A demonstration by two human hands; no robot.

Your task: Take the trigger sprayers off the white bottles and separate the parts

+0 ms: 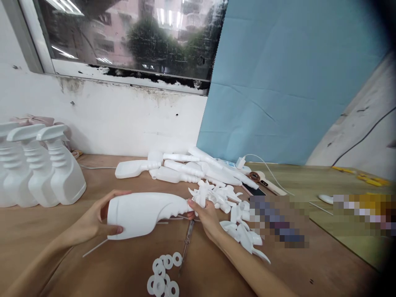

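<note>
A white plastic spray bottle (139,213) lies sideways in the air above the table. Around its wide base closes my left hand (102,218), thumb below and fingers on the far side. My right hand (206,216) grips the narrow neck end, and its fingers hide the bottle's mouth; whether a small part is also in them I cannot tell. Just beyond that hand is a pile of white trigger spray heads (218,196). Beneath the neck lies a thin metal tool (187,243). Several flat white ring washers (159,284) are scattered nearer to me.
Several bottles with heads fitted (63,177) stand upright at the left. More bare bottles (179,169) lie piled against the wall. At the back right are a white charger (240,162), its cable and a phone (253,189). A thin white tube (95,248) rests on the brown table (102,276).
</note>
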